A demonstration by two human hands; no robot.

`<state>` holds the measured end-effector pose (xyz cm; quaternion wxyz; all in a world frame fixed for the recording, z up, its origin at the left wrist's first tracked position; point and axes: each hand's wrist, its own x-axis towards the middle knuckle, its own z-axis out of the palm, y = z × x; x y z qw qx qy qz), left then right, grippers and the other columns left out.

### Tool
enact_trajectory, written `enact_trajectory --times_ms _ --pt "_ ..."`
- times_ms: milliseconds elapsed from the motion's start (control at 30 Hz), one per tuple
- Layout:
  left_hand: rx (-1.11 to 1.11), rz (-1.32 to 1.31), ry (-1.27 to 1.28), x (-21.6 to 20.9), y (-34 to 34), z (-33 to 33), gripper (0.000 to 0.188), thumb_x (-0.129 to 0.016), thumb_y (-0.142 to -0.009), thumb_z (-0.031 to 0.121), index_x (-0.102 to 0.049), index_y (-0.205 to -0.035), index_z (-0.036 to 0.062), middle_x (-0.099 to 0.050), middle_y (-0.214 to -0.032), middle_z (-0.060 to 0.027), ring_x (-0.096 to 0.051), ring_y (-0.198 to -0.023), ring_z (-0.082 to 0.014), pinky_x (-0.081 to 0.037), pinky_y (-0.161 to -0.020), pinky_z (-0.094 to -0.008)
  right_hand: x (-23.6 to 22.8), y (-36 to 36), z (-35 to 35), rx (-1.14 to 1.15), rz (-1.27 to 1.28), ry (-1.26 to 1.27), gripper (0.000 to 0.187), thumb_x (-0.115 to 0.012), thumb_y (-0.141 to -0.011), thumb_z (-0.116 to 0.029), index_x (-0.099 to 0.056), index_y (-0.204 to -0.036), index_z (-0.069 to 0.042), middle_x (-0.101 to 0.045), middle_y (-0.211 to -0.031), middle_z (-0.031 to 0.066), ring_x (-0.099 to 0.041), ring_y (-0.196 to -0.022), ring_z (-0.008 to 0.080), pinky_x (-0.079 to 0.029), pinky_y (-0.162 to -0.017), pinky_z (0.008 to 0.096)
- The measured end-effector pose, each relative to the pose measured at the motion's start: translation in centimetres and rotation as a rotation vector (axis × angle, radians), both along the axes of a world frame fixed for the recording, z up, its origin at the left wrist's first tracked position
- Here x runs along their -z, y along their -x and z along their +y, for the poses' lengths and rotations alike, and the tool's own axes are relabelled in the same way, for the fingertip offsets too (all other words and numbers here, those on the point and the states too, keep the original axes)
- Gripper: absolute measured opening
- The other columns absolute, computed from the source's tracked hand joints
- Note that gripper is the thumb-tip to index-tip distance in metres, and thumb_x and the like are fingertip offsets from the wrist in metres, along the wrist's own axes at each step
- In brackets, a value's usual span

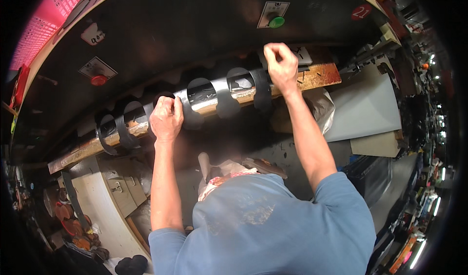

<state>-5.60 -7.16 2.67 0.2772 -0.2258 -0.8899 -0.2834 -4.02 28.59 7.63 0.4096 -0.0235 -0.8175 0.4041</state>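
Observation:
A long black flexible sheet point(222, 86) with a row of large rounded cut-outs hangs over the edge of a wooden board point(317, 77). Strips between the openings droop toward me. My left hand point(166, 120) pinches the sheet left of its middle, fingers curled over one strip. Higher up and farther right, my right hand point(282, 69) is closed in a pinch at the sheet's right end; its fingertips are partly hidden. Through the cut-outs, the board's worn, pale edge and some dark scraps show.
Beyond the board rises a dark machine panel point(195, 26) with a red button point(98, 80) and a green button point(277, 22). A pink basket point(48, 21) is at the upper left. A pale cabinet point(97, 192) stands lower left, and a greyish-white sheet point(365, 107) lies at the right.

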Motion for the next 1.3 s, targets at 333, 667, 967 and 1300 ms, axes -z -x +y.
enact_trajectory --times_ms 333,667,967,1300 --pt "-0.051 -0.056 -0.001 -0.3 0.1 0.4 0.026 -0.076 -0.095 0.013 -0.060 -0.076 0.0044 -0.063 -0.077 -0.0123 -0.066 -0.071 -0.0363 -0.052 -0.064 -0.0452 7.1 -3.4 -1.3 0.202 -0.217 -0.074 0.013 -0.073 -0.095 -0.013 -0.070 -0.085 -0.006 -0.069 -0.078 0.0095 -0.069 -0.068 0.0300 -0.053 -0.063 0.0430" --pt "-0.035 -0.116 -0.028 -0.8 -0.4 0.4 0.030 -0.072 -0.100 0.019 -0.061 -0.079 0.0018 -0.063 -0.080 -0.0156 -0.065 -0.074 -0.0393 -0.050 -0.067 -0.0466 6.9 -3.7 -1.4 0.178 -0.191 -0.074 0.011 -0.072 -0.096 -0.013 -0.070 -0.089 -0.004 -0.070 -0.081 0.0114 -0.068 -0.068 0.0305 -0.053 -0.065 0.0429" --pt "-0.019 -0.113 -0.033 -1.0 -0.5 0.5 0.029 -0.075 -0.097 0.013 -0.060 -0.076 0.0007 -0.061 -0.076 -0.0174 -0.064 -0.070 -0.0399 -0.050 -0.064 -0.0473 7.3 -4.1 -1.0 0.140 -0.181 -0.048 0.007 -0.071 -0.097 -0.008 -0.074 -0.096 -0.002 -0.071 -0.081 0.0120 -0.065 -0.065 0.0251 -0.053 -0.065 0.0382" --pt "0.064 -0.314 -0.066 -2.0 -0.1 0.4 0.022 -0.077 -0.093 0.007 -0.061 -0.079 0.0020 -0.062 -0.078 -0.0136 -0.064 -0.073 -0.0353 -0.051 -0.066 -0.0464 3.0 -1.0 -0.1 0.198 -0.291 0.224 0.022 -0.079 -0.099 -0.019 -0.075 -0.107 0.002 -0.068 -0.088 0.0032 -0.059 -0.076 0.0095 -0.049 -0.069 0.0273"
